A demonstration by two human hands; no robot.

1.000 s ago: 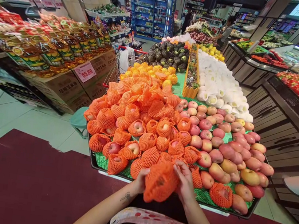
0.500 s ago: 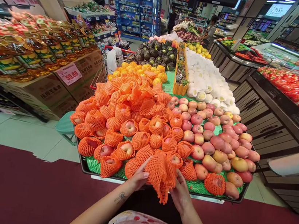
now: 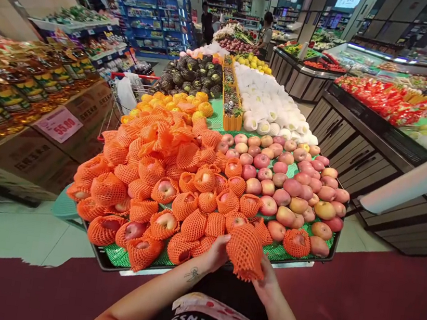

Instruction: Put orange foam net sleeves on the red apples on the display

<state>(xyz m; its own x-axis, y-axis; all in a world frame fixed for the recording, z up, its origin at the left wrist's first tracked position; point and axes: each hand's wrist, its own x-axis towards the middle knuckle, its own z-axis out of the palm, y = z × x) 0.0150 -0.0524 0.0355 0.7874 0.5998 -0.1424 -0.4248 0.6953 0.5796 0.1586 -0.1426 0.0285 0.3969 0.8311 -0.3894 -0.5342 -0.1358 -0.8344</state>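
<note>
Gripping the orange foam net (image 3: 245, 250) from both sides, the left hand (image 3: 217, 252) and right hand (image 3: 268, 283) are clamped on it at the counter (image 3: 199, 268) edge, 6 o'clock of the apples (image 3: 272, 189). Half a second ago it hung stretched and pointed; now it sits rounded (contents hidden), suggesting the sleeve is seated.

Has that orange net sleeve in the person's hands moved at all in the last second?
Yes. The orange net sleeve has shifted from the wrapped apples toward the bare ones, along the tray's front edge.
</note>
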